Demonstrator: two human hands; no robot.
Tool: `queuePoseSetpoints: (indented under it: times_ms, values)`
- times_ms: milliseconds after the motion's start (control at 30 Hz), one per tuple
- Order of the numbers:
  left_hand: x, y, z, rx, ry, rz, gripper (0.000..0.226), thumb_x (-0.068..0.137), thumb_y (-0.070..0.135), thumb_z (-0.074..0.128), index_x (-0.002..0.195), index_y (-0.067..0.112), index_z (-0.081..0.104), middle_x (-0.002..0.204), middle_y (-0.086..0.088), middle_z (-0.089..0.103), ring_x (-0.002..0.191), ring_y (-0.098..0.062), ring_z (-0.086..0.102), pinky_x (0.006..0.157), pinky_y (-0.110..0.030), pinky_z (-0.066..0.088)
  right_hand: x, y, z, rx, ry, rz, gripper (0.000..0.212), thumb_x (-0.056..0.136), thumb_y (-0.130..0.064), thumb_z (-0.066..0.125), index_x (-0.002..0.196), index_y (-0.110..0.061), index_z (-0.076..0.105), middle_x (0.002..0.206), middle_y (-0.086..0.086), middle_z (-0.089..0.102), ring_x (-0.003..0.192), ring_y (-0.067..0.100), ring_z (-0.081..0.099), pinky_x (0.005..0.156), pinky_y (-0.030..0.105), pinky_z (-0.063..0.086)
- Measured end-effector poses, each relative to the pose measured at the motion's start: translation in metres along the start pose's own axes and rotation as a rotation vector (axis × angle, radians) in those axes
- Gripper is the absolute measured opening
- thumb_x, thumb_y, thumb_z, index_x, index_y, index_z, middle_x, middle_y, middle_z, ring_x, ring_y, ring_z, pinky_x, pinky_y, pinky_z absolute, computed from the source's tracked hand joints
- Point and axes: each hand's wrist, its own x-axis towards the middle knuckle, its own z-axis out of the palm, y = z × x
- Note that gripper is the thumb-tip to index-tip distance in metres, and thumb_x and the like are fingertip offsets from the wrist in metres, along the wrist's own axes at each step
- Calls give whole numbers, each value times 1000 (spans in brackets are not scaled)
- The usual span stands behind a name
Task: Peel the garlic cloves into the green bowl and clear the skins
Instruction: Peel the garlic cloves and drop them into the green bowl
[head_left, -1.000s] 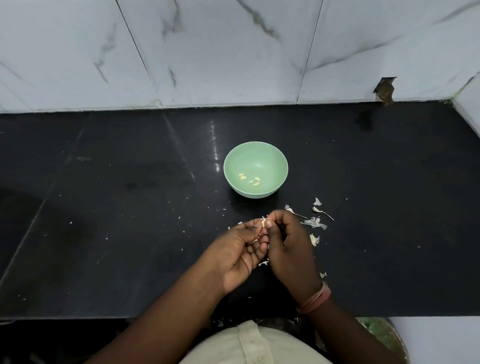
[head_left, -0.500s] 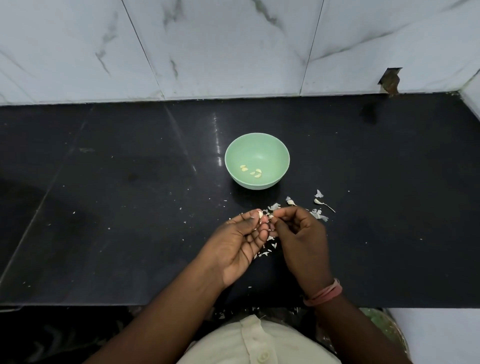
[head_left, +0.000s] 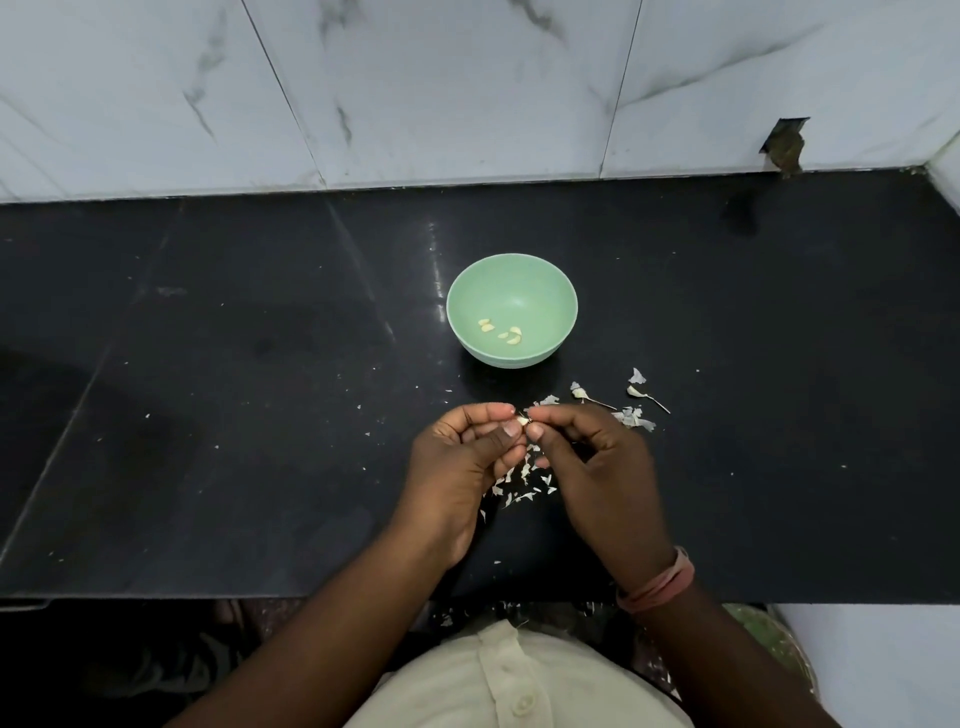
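A green bowl (head_left: 540, 291) stands on the black counter (head_left: 260, 415), with several peeled garlic cloves (head_left: 501, 331) lying in it. Just in front of the bowl, my left hand (head_left: 462, 467) and my right hand (head_left: 597, 467) meet at the fingertips. Between them they pinch a small garlic clove (head_left: 522, 419), mostly hidden by the fingers. Papery white garlic skins (head_left: 524, 480) lie scattered on the counter beneath my hands. More skins and thin stalks (head_left: 631, 410) lie to the right of the bowl.
A white marble-tiled wall (head_left: 467, 88) rises behind the counter, with a dark hole (head_left: 784, 145) at its right. The counter's front edge runs just below my wrists. Tiny skin flecks dot the counter left of my hands.
My hands have drawn slightly apart at the palms, fingertips still together on the clove. More skin flakes now show beneath them. The camera tilted a little, so the bowl sits higher in view.
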Motion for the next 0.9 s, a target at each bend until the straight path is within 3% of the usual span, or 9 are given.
queuePoseSetpoints:
  times_ms: [133,233,367,467,633,767,900]
  values:
    - [-1,0,-1,171,9,88,17,85,-6,72,99,3,70,97,-26,73,86,-26,70,73,-26,59,-1,-1,0,62,-20,85,15,91,-6,72,100,-17,76,92,-1,75,75,17,73,69,36,60]
    - [-3,1,-5,419,7,186,15,86,1,75,98,9,71,88,-17,76,78,-24,72,77,-34,58,0,1,-1,35,-55,78,16,90,-7,73,101,-18,75,92,-2,75,73,19,72,72,45,61]
    - [-5,3,-6,681,32,322,16,86,4,76,93,16,69,77,-4,75,69,-21,73,74,-31,59,0,2,-3,-108,-98,16,10,88,-14,77,94,-23,77,87,-7,73,72,13,70,72,41,59]
    - [-5,4,-5,667,47,331,17,87,1,73,94,14,65,76,-4,75,67,-22,73,72,-32,59,0,2,-2,-99,-123,39,6,89,-17,76,89,-23,75,81,-6,73,68,12,68,69,40,58]
    - [-9,0,-5,489,40,287,15,89,-4,69,100,5,63,82,-11,75,68,-22,72,70,-30,60,-1,-10,-1,64,-145,130,10,92,-6,70,86,-12,75,70,-3,73,56,8,61,60,29,54]
    - [-10,-2,-5,459,16,342,14,89,-3,71,98,7,65,86,-12,75,77,-25,73,71,-26,57,2,-12,-4,207,-142,270,12,91,-3,69,81,-7,75,61,9,65,49,19,52,49,29,47]
    - [-11,0,-5,451,-40,367,13,89,-3,71,96,6,65,89,-10,75,84,-28,74,73,-26,58,6,-10,-5,284,-169,346,19,90,-1,66,76,-9,75,67,20,63,57,28,49,48,30,42]
